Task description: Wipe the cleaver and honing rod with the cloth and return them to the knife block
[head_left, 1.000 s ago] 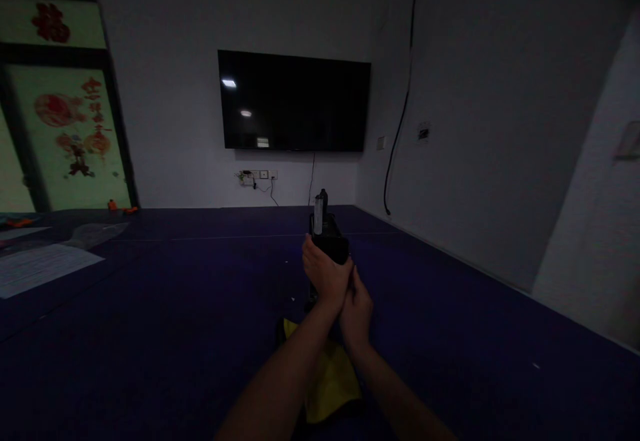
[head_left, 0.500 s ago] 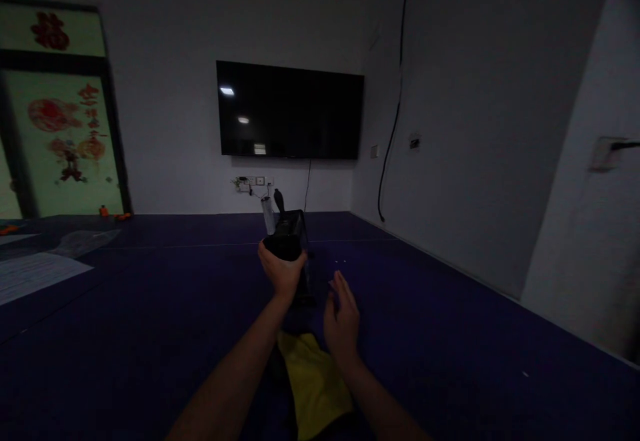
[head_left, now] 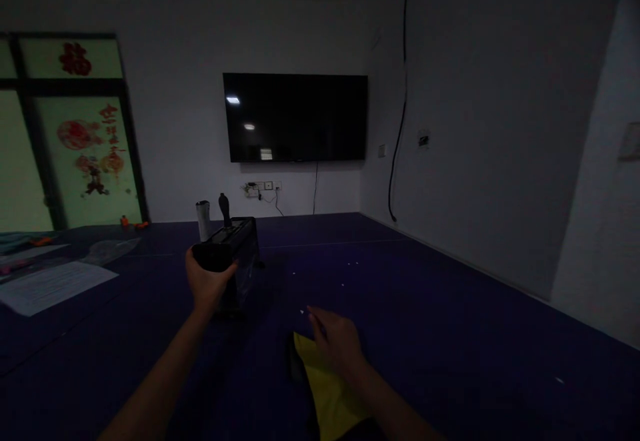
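My left hand point(head_left: 207, 288) grips the near end of a black boxy device point(head_left: 235, 244) with clear side panels. A dark knobbed handle point(head_left: 225, 209) and a silver cylinder point(head_left: 203, 220) stand up from it. The device rests on the dark blue tabletop, left of centre. My right hand point(head_left: 340, 342) is over a yellow cloth point(head_left: 330, 398) with a dark edge, its fingers bent and the fingertips drawn together. Whether anything is pinched there cannot be made out. A tiny white scrap point(head_left: 301, 311) lies just beyond those fingertips.
Printed paper point(head_left: 60, 284) and a clear plastic bag point(head_left: 111, 250) lie at the left. Small orange things point(head_left: 142, 225) sit at the far left edge. More white specks dot the blue surface point(head_left: 425, 334). A wall with a hanging cable point(head_left: 395, 154) bounds the right side.
My left hand has moved left with the black device, away from the cloth. My right hand went from straight fingers to bent ones and lowered over the cloth. The view has shifted slightly.
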Tool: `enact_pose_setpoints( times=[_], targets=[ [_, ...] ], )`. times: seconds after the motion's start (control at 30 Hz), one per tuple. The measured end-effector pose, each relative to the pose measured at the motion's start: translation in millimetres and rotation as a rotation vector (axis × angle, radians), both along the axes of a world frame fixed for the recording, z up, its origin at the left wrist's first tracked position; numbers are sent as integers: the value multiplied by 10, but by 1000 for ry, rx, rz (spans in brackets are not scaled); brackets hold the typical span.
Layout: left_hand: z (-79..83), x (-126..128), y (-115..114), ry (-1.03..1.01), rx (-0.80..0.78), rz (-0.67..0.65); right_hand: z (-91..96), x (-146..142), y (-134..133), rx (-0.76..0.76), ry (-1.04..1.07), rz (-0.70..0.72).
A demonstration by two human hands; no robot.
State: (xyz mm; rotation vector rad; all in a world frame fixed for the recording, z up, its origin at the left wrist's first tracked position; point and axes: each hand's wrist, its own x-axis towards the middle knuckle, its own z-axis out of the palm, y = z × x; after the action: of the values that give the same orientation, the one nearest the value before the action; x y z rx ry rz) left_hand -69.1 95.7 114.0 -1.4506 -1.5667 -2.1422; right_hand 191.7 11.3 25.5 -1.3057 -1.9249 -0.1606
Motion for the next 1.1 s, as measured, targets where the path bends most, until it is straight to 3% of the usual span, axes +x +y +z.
enact_pose_setpoints(
  times=[0.13, 0.27, 0.77, 1.1],
  targets=[
    [-55, -210, 10, -18, -21, 7, 20, -28, -33, -142, -303, 133],
    [-90, -343, 34, -17, -29, -18, 39, -45, -43, -151, -473, 194],
    [-219, -450, 135, -20, -42, -85, -25, 11, 20, -67, -548, 170],
    [-245, -568, 179, -20, -48, -120, -79, 81, 122, 13, -487, 187]
  ],
)
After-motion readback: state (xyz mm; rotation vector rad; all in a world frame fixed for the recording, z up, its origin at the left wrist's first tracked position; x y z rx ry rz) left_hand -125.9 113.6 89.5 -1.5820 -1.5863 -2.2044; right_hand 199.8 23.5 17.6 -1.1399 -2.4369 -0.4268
